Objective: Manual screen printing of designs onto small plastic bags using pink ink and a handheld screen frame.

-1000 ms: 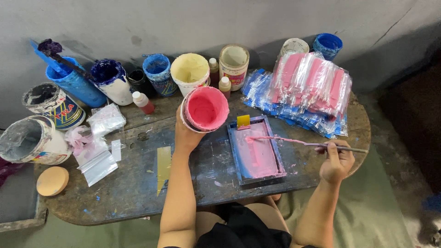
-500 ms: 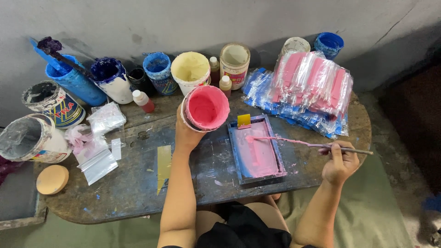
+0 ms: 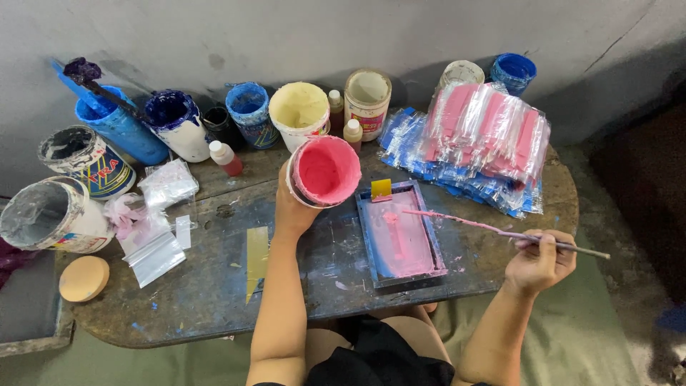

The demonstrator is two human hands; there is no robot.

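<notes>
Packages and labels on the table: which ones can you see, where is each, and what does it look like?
Clear plastic packets: far right, a heap with pink contents over blue ones.
Labelled jar: back centre, round, cream lid, white, red and yellow label.
Printed can: far left, round, blue, yellow and white print.
Empty clear bags: left, flat, near a round tan lid.
No signs or screens.

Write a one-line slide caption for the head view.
Left hand tilts a pink paint tub beside a blue tray; right hand holds a pink-coated stick.
</notes>
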